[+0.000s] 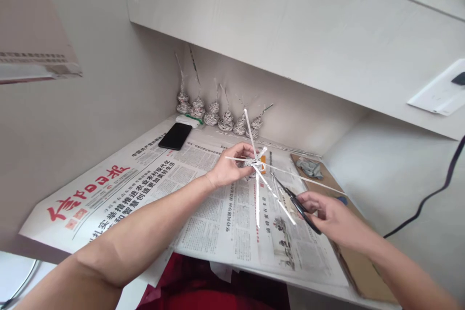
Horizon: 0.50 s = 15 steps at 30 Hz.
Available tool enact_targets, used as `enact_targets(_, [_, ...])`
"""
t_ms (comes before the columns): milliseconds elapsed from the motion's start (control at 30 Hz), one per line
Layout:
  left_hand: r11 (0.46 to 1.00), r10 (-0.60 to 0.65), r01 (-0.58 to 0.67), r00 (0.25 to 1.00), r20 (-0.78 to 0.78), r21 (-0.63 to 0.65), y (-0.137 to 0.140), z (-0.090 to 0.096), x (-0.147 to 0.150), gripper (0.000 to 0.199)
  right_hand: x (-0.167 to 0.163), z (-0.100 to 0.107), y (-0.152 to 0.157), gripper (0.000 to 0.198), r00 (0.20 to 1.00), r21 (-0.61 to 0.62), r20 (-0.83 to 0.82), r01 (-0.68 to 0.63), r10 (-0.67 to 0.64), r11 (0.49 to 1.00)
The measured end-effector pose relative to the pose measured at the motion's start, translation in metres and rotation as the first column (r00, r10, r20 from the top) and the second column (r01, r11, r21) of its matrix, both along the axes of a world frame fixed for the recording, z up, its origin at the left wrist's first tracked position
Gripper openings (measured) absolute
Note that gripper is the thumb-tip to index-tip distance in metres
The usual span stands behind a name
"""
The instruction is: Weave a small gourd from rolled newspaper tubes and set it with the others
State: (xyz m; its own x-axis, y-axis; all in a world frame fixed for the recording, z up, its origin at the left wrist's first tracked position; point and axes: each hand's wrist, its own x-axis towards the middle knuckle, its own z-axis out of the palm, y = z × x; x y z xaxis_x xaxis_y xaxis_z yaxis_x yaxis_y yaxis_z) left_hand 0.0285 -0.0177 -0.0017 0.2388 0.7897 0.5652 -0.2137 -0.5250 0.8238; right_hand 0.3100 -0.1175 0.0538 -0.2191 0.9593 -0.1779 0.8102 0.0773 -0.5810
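My left hand is closed around a small woven piece made of rolled paper strips, held above the newspaper. Several white paper strips stick out from it in different directions, one long strip reaching far to the right. In my right hand is a pair of dark scissors, its fingers wrapped round the handles. The blades point up and left toward the woven piece, just short of its strips. An orange object shows partly behind the woven piece; I cannot make out what it is.
Newspaper sheets cover the table. A black phone lies at the back left, beside a white and green packet. Several gourd-shaped woven paper pieces stand along the back wall. Brown cardboard lies at right, a crumpled grey cloth on it.
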Motion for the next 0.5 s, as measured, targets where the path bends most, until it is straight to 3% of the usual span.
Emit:
enact_targets(100, [0.998, -0.069, 0.069, 0.998, 0.011, -0.004, 0.000, -0.001, 0.001, 0.035, -0.013, 0.010, -0.012, 0.034, 0.979, 0.247, 0.202, -0.068, 0.017, 0.967])
enact_targets(233, [0.995, -0.100, 0.101, 0.995, 0.022, -0.025, 0.001, -0.002, 0.000, 0.036, -0.015, 0.025, -0.012, 0.028, 0.894, 0.479, 0.447, -0.210, -0.031, 0.852])
enact_targets(400, [0.991, -0.129, 0.128, 0.992, -0.006, -0.032, 0.001, -0.001, -0.001, 0.036, -0.013, 0.043, -0.004, 0.032, 0.767, 0.626, 0.629, -0.406, -0.123, 0.666])
enact_targets(500, [0.984, -0.178, 0.176, 0.983, -0.040, -0.033, 0.001, -0.001, -0.002, 0.038, -0.016, 0.049, 0.002, 0.032, 0.692, 0.615, 0.708, -0.503, -0.144, 0.607])
